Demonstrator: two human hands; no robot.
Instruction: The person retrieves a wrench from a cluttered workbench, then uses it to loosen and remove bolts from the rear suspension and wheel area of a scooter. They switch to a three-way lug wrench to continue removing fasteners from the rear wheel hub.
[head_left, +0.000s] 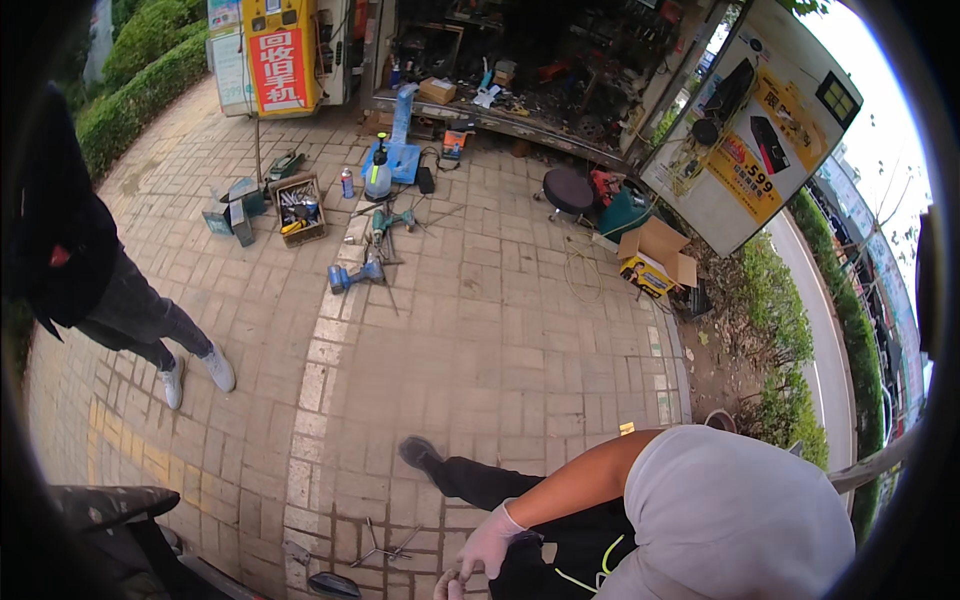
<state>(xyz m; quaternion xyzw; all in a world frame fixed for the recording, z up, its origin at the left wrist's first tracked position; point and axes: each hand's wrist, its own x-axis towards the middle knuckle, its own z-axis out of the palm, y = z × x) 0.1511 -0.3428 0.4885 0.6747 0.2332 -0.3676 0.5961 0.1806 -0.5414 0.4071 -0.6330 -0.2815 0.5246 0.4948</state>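
My right hand, in a pale pinkish glove, reaches down at bottom centre with fingers pinched on something small I cannot make out. Just below it, the fingertips of my left hand show at the bottom edge, pressed close to the same spot; what they hold is too small to name. My grey-sleeved right arm and dark-trousered leg cross the lower right. Metal wrenches lie on the paving left of my hands, near part of a dark vehicle.
Another person stands at left. Across the paving lie blue power tools, a toolbox, a pump sprayer and an open carton. A round stool stands before the cluttered stall. An open sign-covered door is at right.
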